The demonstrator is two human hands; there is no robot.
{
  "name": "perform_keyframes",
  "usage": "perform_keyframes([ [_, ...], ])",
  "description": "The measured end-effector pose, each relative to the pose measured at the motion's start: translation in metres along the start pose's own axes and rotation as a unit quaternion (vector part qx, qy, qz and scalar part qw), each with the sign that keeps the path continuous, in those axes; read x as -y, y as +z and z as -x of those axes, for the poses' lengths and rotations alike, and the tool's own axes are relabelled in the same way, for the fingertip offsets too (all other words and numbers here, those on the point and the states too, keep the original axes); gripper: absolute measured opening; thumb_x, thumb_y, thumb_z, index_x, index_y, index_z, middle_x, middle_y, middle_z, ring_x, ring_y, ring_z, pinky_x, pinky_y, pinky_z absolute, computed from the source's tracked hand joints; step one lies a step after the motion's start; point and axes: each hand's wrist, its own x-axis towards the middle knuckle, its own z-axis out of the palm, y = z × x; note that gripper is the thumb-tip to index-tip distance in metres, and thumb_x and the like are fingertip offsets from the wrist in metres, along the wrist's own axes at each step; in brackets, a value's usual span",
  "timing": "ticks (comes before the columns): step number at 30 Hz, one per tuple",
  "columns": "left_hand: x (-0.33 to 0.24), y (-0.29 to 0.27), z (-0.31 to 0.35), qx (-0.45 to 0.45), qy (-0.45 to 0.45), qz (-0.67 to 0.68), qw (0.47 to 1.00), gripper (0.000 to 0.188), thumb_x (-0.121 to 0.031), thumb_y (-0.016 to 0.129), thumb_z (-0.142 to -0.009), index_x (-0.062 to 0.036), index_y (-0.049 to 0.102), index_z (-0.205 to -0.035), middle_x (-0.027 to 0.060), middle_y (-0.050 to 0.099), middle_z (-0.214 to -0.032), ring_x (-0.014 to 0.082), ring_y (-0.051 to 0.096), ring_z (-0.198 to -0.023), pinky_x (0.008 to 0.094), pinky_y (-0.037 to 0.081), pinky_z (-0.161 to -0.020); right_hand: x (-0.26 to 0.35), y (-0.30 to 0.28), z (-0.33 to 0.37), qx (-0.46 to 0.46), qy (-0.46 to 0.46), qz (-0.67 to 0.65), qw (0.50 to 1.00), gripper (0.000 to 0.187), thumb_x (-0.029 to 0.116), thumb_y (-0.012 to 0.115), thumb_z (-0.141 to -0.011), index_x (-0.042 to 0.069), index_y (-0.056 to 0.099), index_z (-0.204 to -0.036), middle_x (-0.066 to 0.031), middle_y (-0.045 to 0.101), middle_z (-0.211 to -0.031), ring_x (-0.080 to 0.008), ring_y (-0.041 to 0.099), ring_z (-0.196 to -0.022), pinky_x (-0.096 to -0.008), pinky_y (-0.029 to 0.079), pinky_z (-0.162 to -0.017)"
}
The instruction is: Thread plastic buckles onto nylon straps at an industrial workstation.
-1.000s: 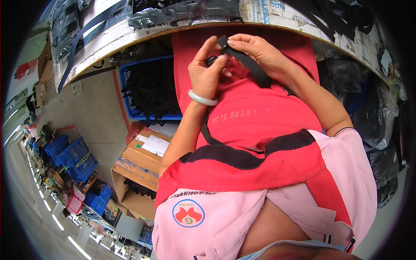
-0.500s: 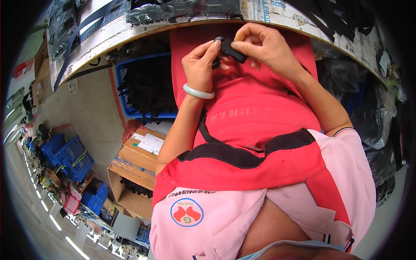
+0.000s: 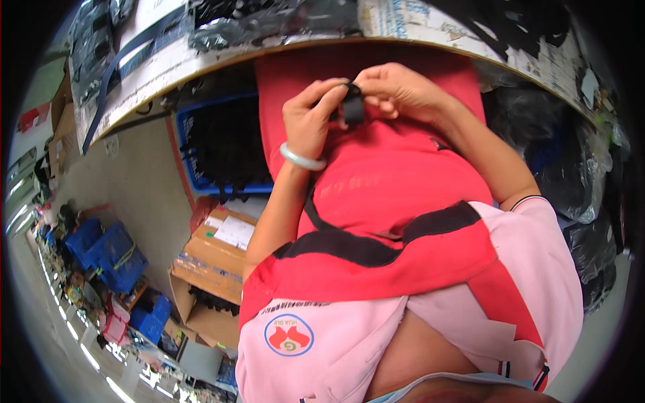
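Over my red apron (image 3: 390,178), just in front of the table edge, both hands meet at a small black strap-like piece (image 3: 352,107). Thumb and fingers of my left hand (image 3: 312,115), which has a pale bangle (image 3: 302,158) at the wrist, pinch its left side. At its top my right hand (image 3: 402,91) pinches with thumb and forefinger, the other fingers curled. The piece hangs down between the hands like a loop or folded band; its exact kind cannot be made out. Slight blur covers the fingertips.
A worktable (image 3: 269,50) curves across the top, bearing black bagged goods (image 3: 275,23) and dark straps (image 3: 497,23). Below it at left stands a blue crate (image 3: 188,158) of black pieces, with an open carton (image 3: 213,258) nearer me. Black plastic bags (image 3: 571,181) bulge at the right.
Both hands have come slightly lower, and my right hand has moved closer to the left. The black piece, previously slanting to the right, now hangs down between them.
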Motion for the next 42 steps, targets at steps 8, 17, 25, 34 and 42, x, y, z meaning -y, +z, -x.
perform_keyframes([
  [8,-0.073,-0.090,0.053,0.093,-0.040,-0.103,0.990,0.021,-0.016,0.063,-0.082,0.0052,0.065,-0.083,0.0045,0.054,-0.075,0.0078,0.044,-0.050,0.0213,0.028,-0.042,0.030,-0.022,0.003,-0.169,-0.183,0.251,0.935,0.019,0.024,0.063,-0.092,0.005,0.063,-0.090,0.0027,0.056,-0.070,-0.0032,0.051,-0.063,-0.0190,0.043,-0.054],
  [17,-0.033,-0.244,0.082,-0.355,0.031,-0.072,0.931,0.029,-0.008,0.065,-0.090,-0.0021,0.058,-0.117,0.0057,0.065,-0.099,0.0144,0.061,-0.073,0.0235,0.051,-0.060,0.115,-0.052,-0.026,-0.399,-0.445,0.515,0.615,0.028,0.015,0.073,-0.076,0.007,0.064,-0.102,-0.0128,0.062,-0.104,-0.0290,0.058,-0.095,-0.0371,0.048,-0.082],
  [25,0.011,-0.130,0.028,-0.136,-0.029,0.041,0.989,0.043,0.002,0.054,-0.092,0.0028,0.041,-0.133,0.0220,0.056,-0.119,0.0315,0.063,-0.103,0.0387,0.055,-0.090,0.101,-0.080,-0.059,-0.380,-0.455,0.599,0.538,0.019,0.012,0.067,-0.081,0.009,0.066,-0.100,-0.0055,0.065,-0.098,-0.0237,0.061,-0.094,-0.0326,0.049,-0.084],
  [34,-0.009,-0.063,-0.010,-0.029,-0.016,0.095,0.995,0.019,-0.011,0.055,-0.097,0.0044,0.060,-0.106,0.0138,0.066,-0.095,0.0195,0.067,-0.072,0.0273,0.056,-0.058,0.117,-0.038,-0.009,-0.352,-0.461,0.471,0.664,0.007,0.001,0.063,-0.085,0.001,0.057,-0.088,-0.0096,0.057,-0.075,-0.0189,0.056,-0.065,-0.0278,0.045,-0.062],
  [42,-0.001,-0.040,-0.009,-0.021,-0.032,0.107,0.993,0.024,-0.015,0.058,-0.095,0.0020,0.062,-0.112,0.0086,0.066,-0.094,0.0159,0.064,-0.072,0.0260,0.053,-0.059,0.105,-0.034,-0.009,-0.349,-0.482,0.483,0.643,0.009,0.006,0.062,-0.088,0.002,0.059,-0.096,-0.0051,0.061,-0.079,-0.0148,0.057,-0.070,-0.0263,0.047,-0.066],
])
